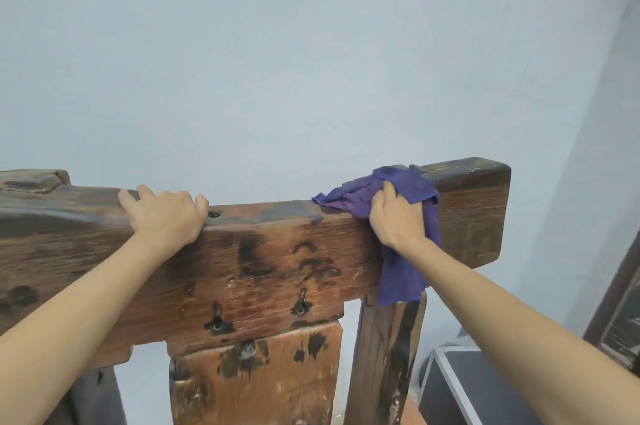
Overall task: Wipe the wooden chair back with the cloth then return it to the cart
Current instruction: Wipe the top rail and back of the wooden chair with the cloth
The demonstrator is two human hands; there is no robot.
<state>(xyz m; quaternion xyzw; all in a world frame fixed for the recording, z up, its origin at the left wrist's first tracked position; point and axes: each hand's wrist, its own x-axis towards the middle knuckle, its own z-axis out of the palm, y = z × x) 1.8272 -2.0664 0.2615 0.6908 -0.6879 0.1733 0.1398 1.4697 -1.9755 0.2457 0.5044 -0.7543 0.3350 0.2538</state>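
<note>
Writing and labels: none readable on anything in your view.
Wall: plain pale blue-grey wall [311,43] fills the upper half, directly behind the chair.
Room, lower right: a dark box with a pale metal edge [460,386] sits low beside the chair; a dark wooden frame [620,313] leans in at the right border.
Chair back: the wooden chair back [277,251] is a thick, rough top rail of reddish-brown timber, with black stains, scratches and several dark nail or peg holes on the face towards you.
Chair uprights: a wide centre slat [256,379] and a right-hand post [384,355] run down from the rail.
Cloth: the purple cloth [401,272] is crumpled on the rail's top edge near its right end, one part draped down the front face to the top of the post.
Your right hand: right hand [394,216] presses palm-down on the cloth, fingers spread flat over it, pinning it to the rail.
Your left hand: left hand [166,213] rests on the rail's top edge left of centre, fingers curled over the far side, holding the wood only.
Spacing: your hands are well apart along the rail.
</note>
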